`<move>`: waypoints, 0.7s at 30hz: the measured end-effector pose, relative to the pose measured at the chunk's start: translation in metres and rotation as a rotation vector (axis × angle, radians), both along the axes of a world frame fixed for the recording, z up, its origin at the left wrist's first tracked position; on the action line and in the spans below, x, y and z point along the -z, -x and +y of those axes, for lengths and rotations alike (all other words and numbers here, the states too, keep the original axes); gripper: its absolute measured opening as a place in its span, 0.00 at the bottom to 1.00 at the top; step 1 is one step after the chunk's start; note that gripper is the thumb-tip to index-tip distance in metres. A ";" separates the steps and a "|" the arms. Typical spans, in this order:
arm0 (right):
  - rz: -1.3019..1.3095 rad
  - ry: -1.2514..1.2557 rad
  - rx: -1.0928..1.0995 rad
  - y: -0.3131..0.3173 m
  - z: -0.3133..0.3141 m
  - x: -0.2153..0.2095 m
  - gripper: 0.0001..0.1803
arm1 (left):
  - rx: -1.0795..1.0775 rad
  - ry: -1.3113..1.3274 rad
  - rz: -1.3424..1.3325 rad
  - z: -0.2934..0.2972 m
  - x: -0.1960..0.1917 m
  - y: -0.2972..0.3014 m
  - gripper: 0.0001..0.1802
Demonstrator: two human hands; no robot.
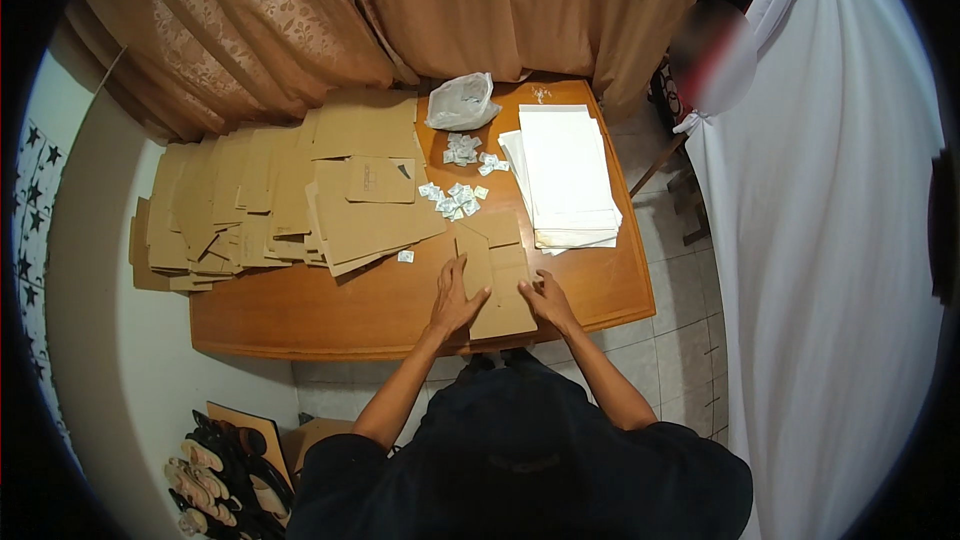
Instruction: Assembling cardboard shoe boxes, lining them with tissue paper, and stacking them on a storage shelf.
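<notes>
A flat brown cardboard piece (508,315) with fold lines and a flap at its far end lies in front of me, close to the table's near edge. My left hand (458,300) rests along its left edge, thumb spread from the fingers and reaching over the cardboard. On the opposite side my right hand (547,301) is at the right edge, thumb and fingers apart. Neither hand is closed around anything. Just beyond the cardboard is a scatter of small whitish packets (458,202), with one single packet (405,256) lying off to the left.
Overlapping stacks of flat cardboard (375,230) cover the left part of the wooden table (300,315). White sheets (565,175) are piled at the right. A whitish plastic bag (463,103) stands at the back near more packets (461,149). Shoes (225,475) sit on the lower left.
</notes>
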State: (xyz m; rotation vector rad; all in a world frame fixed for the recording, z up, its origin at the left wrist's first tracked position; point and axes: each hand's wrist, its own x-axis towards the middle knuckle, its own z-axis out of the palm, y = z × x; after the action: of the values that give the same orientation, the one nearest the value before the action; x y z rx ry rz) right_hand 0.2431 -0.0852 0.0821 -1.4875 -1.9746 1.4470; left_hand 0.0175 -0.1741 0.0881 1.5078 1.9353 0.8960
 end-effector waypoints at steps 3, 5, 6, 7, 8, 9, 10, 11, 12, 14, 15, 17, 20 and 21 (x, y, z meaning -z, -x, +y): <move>-0.061 0.064 0.215 -0.021 0.008 0.035 0.46 | -0.067 0.022 0.048 0.034 -0.017 0.005 0.44; -0.031 0.562 0.235 -0.025 0.009 0.025 0.49 | -0.056 -0.040 0.074 0.059 -0.008 0.026 0.43; -0.033 0.561 0.231 -0.024 0.003 0.019 0.49 | -0.045 -0.098 0.094 0.070 0.000 0.035 0.42; -0.001 0.721 0.266 -0.024 -0.006 0.016 0.50 | -0.053 -0.098 0.096 0.081 0.004 0.043 0.42; 0.029 0.880 0.301 -0.023 -0.013 0.012 0.51 | -0.002 -0.037 0.140 0.091 0.007 0.050 0.41; 0.033 0.876 0.309 -0.027 -0.015 0.015 0.51 | 0.065 0.020 0.182 0.105 0.006 0.052 0.41; 0.097 1.018 0.259 -0.029 -0.017 0.017 0.51 | 0.113 0.088 0.171 0.114 0.006 0.052 0.43; 0.161 1.159 0.203 -0.029 -0.016 0.020 0.52 | 0.113 0.084 0.172 0.117 0.005 0.053 0.43; 0.170 1.160 0.234 -0.035 -0.015 0.026 0.52 | 0.177 0.239 0.207 0.124 -0.009 0.040 0.45; 0.240 1.129 0.187 -0.031 -0.018 0.029 0.53 | 0.235 0.393 0.253 0.127 -0.020 0.034 0.46; 0.243 1.130 0.189 -0.029 -0.018 0.026 0.53 | 0.215 0.381 0.257 0.125 -0.021 0.038 0.46; 0.209 1.024 0.168 -0.024 -0.014 0.020 0.47 | 0.191 0.371 0.262 0.118 -0.023 0.048 0.47; 0.314 0.930 0.247 -0.017 -0.008 -0.010 0.38 | 0.053 0.119 0.291 0.101 -0.034 0.062 0.45; 0.315 0.928 0.249 -0.017 -0.003 -0.023 0.38 | 0.055 0.117 0.291 0.098 -0.046 0.063 0.45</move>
State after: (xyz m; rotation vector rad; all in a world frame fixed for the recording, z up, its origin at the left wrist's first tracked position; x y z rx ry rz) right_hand 0.2600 -0.0879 0.1050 -1.5705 -0.8884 2.4360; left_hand -0.0452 -0.0757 0.1344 1.6875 2.0947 0.5524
